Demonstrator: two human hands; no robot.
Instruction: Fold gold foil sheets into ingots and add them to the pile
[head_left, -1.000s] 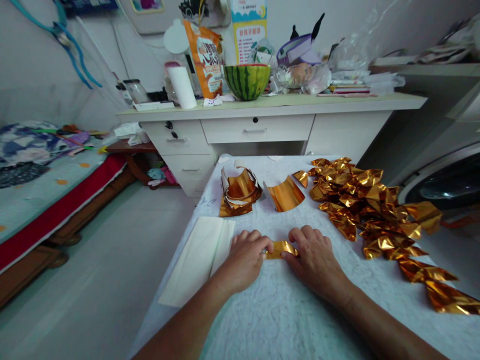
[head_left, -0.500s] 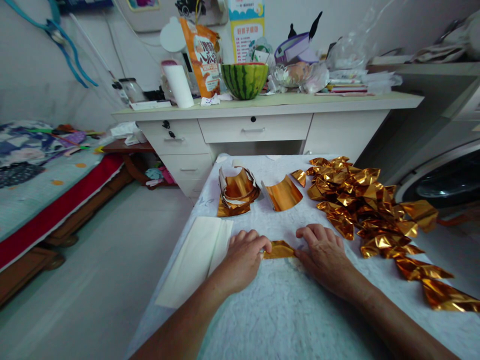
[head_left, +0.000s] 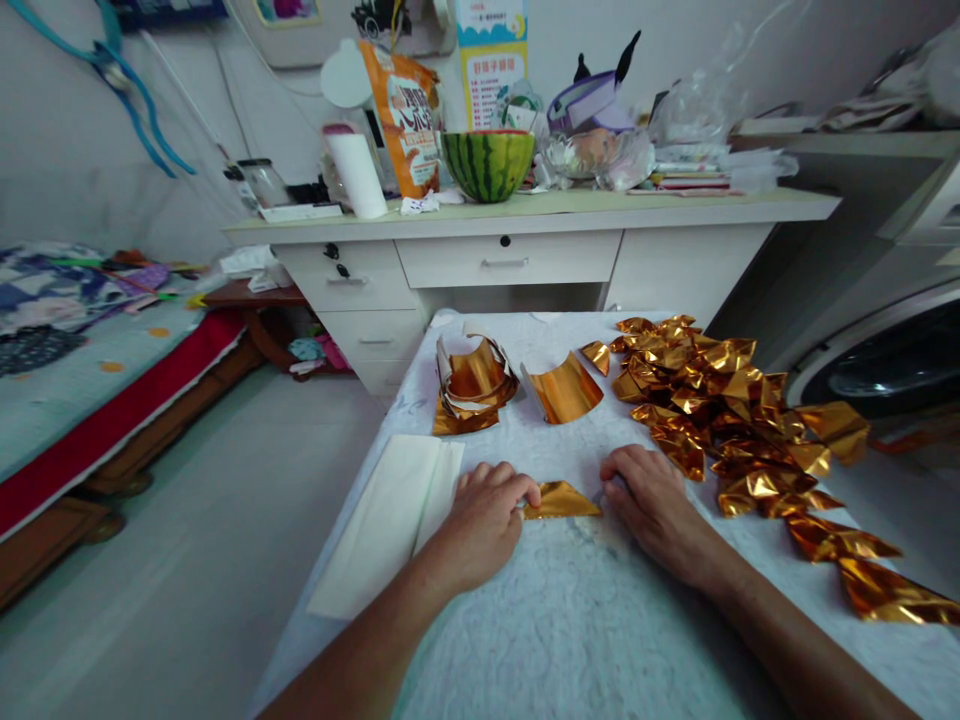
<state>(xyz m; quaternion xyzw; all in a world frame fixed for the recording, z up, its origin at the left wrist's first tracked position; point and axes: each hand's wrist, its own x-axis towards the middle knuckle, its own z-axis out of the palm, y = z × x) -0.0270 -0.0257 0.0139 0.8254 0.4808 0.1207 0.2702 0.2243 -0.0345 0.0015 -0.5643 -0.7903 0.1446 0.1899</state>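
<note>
On the cloth-covered table lies a small strip of gold foil paper, folded to a slanted point on its right. My left hand is closed on the left end of this strip, thumb and forefinger pinching it. Just past the strip's right tip rests my right hand, its fingers loosely bent and apart from the thumb, with nothing seen in them. Beyond the hands stand a curled stack of gold foil sheets and a single curved gold sheet.
A heap of folded gold foil pieces spreads along the table's right side. Folded white paper lies by my left forearm. Behind is a white desk bearing a cut watermelon; a washing machine stands at right.
My right hand has let go of the strip's right end and moved slightly right, baring its pointed tip. My left hand keeps its pinch almost in place.
</note>
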